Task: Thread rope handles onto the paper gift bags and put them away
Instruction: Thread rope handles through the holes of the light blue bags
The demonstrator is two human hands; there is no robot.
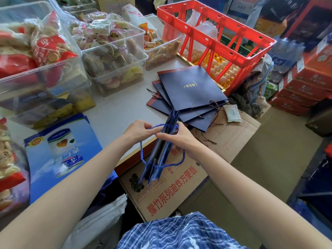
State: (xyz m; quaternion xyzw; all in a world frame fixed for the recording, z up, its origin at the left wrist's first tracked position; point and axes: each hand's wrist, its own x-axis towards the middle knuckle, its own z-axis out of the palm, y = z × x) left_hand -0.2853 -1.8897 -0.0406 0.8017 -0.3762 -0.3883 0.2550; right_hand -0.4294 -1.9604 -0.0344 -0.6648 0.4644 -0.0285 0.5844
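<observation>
A folded dark blue paper gift bag stands on edge in front of me, above a cardboard box. My left hand pinches a blue rope handle at the bag's top edge. My right hand grips the bag's upper part from the right. More of the blue rope loops out below on both sides of the bag. A fanned stack of flat navy gift bags lies on the table beyond my hands, with dark twisted cords trailing from its edges.
Clear plastic bins of packed snacks line the table's left and back. A red crate over egg trays stands behind the stack. A blue printed bag lies at the left. Printed cardboard boxes sit below the table edge. Red cartons are stacked at the right.
</observation>
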